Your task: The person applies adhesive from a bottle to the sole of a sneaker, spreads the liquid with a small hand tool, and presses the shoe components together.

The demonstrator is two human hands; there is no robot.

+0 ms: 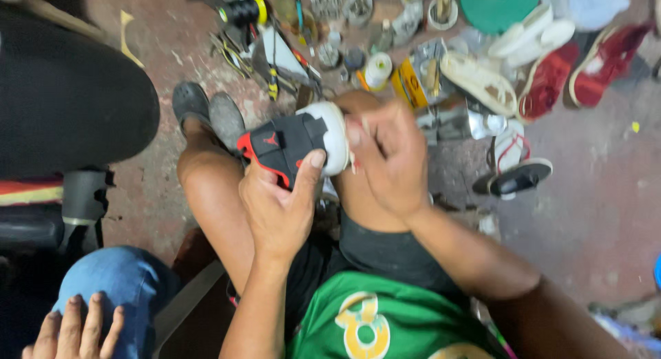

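Sneaker heel behind left hand, floor tools blurred, co-worker's hand cropped

Single head-worn view, looking steeply down from above the seated person's chest toward the lap and the floor beyond. The left hand and right hand lie close to the lens at frame centre, around a black, red and white shoe. The floor's clutter fills the upper edge, farther off. Another person's hand enters at lower left.
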